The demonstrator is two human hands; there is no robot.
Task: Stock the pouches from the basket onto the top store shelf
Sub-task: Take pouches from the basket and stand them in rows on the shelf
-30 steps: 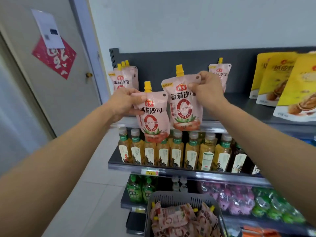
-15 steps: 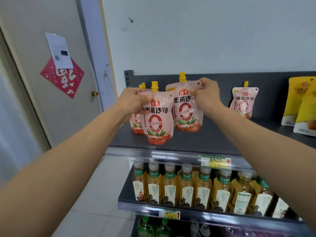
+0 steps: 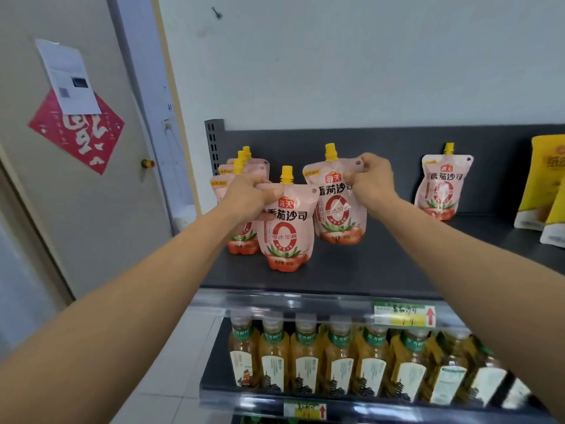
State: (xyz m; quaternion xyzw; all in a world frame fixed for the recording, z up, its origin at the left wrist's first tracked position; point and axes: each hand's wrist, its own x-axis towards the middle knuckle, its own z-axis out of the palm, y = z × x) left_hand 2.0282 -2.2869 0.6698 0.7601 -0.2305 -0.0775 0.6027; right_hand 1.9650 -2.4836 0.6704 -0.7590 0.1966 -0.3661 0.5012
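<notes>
My left hand (image 3: 244,198) grips the top left corner of a pink spouted pouch (image 3: 286,231) with a yellow cap; its base rests on the dark top shelf (image 3: 351,270), in front of a row of three like pouches (image 3: 241,169) at the shelf's left end. My right hand (image 3: 371,182) pinches the top right corner of a second pink pouch (image 3: 334,203), upright on the shelf further back. A lone pouch (image 3: 441,185) leans against the back panel to the right. The basket is out of view.
Yellow snack bags (image 3: 547,191) stand at the right end of the top shelf. Below it runs a row of tea bottles (image 3: 339,359) behind a rail with price tags (image 3: 403,313). A door with a red paper square (image 3: 76,130) is at left.
Both hands have carried their pouches up and forward from over the bottle shelf onto the top shelf. The view has tilted up, so the basket has dropped out of sight.
</notes>
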